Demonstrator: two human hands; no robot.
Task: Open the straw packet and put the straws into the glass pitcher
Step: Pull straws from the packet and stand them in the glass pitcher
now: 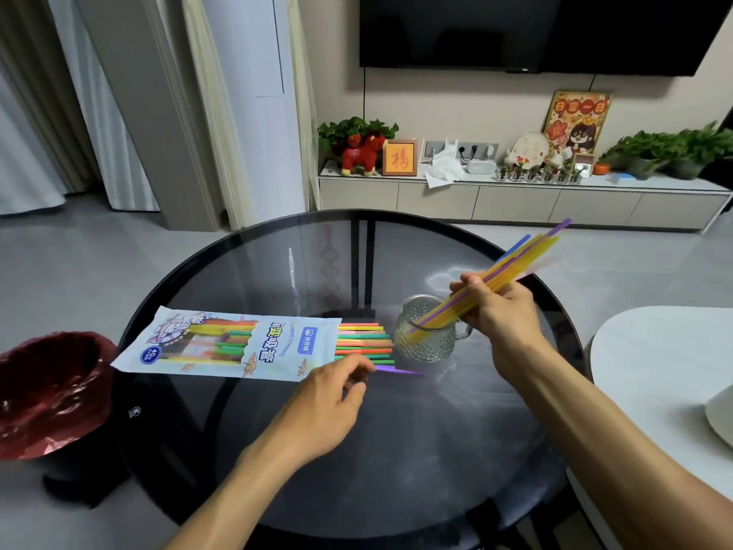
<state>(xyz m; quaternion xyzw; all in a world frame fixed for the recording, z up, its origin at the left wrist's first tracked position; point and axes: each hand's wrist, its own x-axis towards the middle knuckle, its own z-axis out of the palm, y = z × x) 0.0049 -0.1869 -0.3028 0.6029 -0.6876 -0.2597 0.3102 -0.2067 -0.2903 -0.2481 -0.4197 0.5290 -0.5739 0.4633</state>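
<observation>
Two bare forearms enter from the bottom edge of the view, each ending in a bare hand. No sleeve shows on either arm: the skin is uncovered from wrist to the point where each arm leaves the picture. The left hand [323, 394] wears no ring, watch, bracelet or glove that can be seen, and its wrist just behind it is plain. The right hand [497, 311] is equally unadorned, with no band at the wrist behind it. Fingernails are short where they show; finer detail is lost to blur. Nothing of the person's clothing, torso or legs comes into view.
</observation>
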